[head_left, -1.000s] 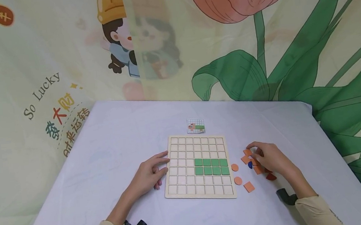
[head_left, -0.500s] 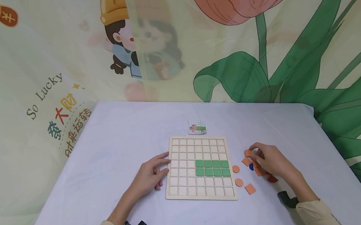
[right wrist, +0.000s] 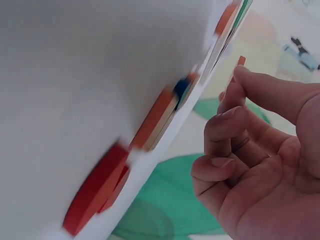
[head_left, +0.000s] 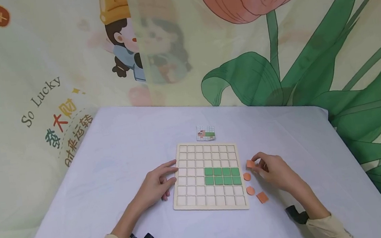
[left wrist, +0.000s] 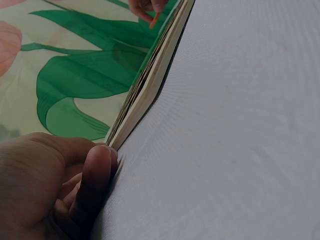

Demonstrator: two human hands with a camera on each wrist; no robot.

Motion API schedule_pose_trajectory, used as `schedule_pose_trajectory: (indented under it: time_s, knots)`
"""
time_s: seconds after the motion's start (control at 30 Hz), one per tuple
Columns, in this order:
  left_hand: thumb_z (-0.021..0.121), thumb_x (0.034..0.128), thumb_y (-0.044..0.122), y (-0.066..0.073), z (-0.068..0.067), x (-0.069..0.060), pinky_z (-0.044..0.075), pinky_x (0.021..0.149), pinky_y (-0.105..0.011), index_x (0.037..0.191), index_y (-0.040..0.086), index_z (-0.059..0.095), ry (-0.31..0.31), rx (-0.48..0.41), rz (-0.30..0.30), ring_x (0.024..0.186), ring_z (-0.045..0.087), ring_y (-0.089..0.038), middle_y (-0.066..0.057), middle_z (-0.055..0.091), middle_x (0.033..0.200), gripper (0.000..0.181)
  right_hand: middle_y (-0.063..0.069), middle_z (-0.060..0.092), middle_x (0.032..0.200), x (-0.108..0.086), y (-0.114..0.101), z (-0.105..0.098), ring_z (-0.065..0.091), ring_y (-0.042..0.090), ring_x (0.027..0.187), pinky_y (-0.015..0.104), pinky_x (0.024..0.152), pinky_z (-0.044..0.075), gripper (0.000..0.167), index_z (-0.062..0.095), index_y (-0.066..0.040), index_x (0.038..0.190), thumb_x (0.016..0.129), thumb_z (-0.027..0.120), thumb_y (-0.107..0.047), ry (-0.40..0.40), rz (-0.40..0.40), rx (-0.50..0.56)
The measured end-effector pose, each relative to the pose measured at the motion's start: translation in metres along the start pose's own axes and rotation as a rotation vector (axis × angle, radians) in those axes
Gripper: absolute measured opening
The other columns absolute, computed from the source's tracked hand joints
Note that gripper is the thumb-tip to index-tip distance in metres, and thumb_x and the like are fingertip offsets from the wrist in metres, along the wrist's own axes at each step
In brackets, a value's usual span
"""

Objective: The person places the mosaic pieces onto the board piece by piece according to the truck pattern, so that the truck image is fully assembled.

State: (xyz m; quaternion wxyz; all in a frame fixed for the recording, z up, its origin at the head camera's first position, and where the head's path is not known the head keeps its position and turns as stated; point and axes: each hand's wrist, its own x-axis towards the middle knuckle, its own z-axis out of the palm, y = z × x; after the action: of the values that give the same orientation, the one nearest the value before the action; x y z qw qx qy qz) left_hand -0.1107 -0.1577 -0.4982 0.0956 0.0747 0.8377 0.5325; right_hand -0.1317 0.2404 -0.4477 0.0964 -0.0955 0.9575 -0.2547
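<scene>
A square wooden grid board [head_left: 191, 190] lies mid-table, with a block of green square tiles [head_left: 218, 180] in its right part. Against its left edge rest the fingertips of my left hand [head_left: 155, 183]; the left wrist view shows thumb and finger touching the board's rim [left wrist: 150, 95]. My right hand [head_left: 276, 170] pinches an orange square tile [head_left: 250, 163] between thumb and index finger, just off the board's right edge. Two orange round pieces [head_left: 250, 190] and another orange square [head_left: 262, 197] lie nearby. Under the right hand, the right wrist view shows red pieces [right wrist: 97, 187] and a blue piece [right wrist: 181, 88].
Behind the board lies a small picture card [head_left: 205, 133] with a coloured grid pattern. A white cloth covers the table [head_left: 137, 139]. Printed curtains [head_left: 169, 40] hang behind it and to the left.
My right hand has drawn an orange square tile leftward from the loose pile toward the board, and now covers the pile in the head view. The left hand stays at the board's edge.
</scene>
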Motion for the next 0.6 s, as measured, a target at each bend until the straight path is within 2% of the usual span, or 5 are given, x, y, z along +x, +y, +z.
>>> schedule_pose_trajectory:
  time_s: [0.13, 0.27, 0.5, 0.6]
  knots:
    - [0.071, 0.0994, 0.006, 0.000, -0.001, -0.001, 0.057, 0.045, -0.031, 0.139, 0.007, 0.069, 0.000, -0.002, 0.004, 0.047, 0.060, -0.015, 0.001, 0.051, 0.164, 0.040, 0.000, 0.062, 0.079, 0.001, -0.014, 0.008, 0.053, 0.014, 0.072, 0.022, 0.059, 0.045, 0.030, 0.066, -0.005, 0.125, 0.096, 0.071, -0.002, -0.019, -0.029, -0.006]
    - [0.071, 0.0993, 0.006, 0.000, -0.001, 0.000, 0.057, 0.045, -0.031, 0.139, 0.007, 0.069, -0.001, -0.002, 0.007, 0.047, 0.060, -0.015, 0.001, 0.051, 0.164, 0.039, -0.002, 0.061, 0.076, 0.003, -0.028, 0.015, 0.053, 0.013, 0.067, 0.022, 0.055, 0.044, 0.029, 0.066, -0.007, 0.126, 0.098, 0.073, -0.009, -0.055, -0.033, -0.005]
    - [0.071, 0.0995, 0.006, -0.001, -0.001, 0.000, 0.057, 0.045, -0.031, 0.139, 0.007, 0.069, -0.001, -0.007, 0.009, 0.047, 0.060, -0.015, 0.001, 0.051, 0.164, 0.039, -0.006, 0.058, 0.073, 0.006, -0.049, 0.029, 0.051, 0.009, 0.064, 0.021, 0.056, 0.043, 0.022, 0.070, -0.012, 0.119, 0.098, 0.076, -0.016, -0.050, -0.130, -0.027]
    - [0.071, 0.0993, 0.005, -0.002, -0.001, 0.000, 0.057, 0.045, -0.031, 0.139, 0.007, 0.069, -0.001, -0.006, 0.010, 0.047, 0.060, -0.015, 0.001, 0.051, 0.165, 0.039, -0.007, 0.057, 0.071, 0.008, -0.056, 0.034, 0.050, 0.008, 0.064, 0.020, 0.056, 0.042, 0.021, 0.070, -0.014, 0.117, 0.097, 0.077, -0.016, -0.057, -0.146, -0.033]
